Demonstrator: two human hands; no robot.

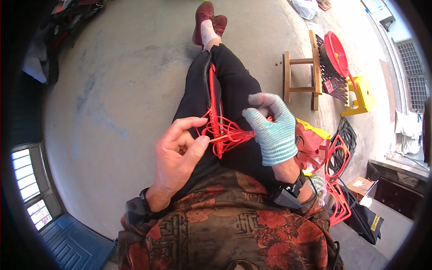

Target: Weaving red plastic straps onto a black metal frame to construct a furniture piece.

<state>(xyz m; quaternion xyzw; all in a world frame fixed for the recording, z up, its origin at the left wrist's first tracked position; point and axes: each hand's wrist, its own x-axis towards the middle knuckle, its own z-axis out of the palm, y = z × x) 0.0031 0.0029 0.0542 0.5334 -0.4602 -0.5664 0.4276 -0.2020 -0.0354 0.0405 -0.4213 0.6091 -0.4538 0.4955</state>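
A long narrow black bar (206, 85), wound tightly with red cord along its side, rests on my lap between my thighs. Near its close end, loose loops of thin red cord (231, 136) fan out to the right. My bare left hand (175, 150) is at the left of the bar, its thumb and curled fingers at a strand, the index finger stretched toward the loops. In a white and teal striped glove, my right hand (271, 128) closes round the gathered bundle of cord. The strands inside the glove are hidden.
On the right stand a wooden stool frame (299, 61), a red plastic basket (335, 53) and a yellow stool (363, 96). Close by my right arm are a red bag (308, 143), red and black frames (338, 155) and a black bag (362, 221). A blue panel (76, 245) lies lower left.
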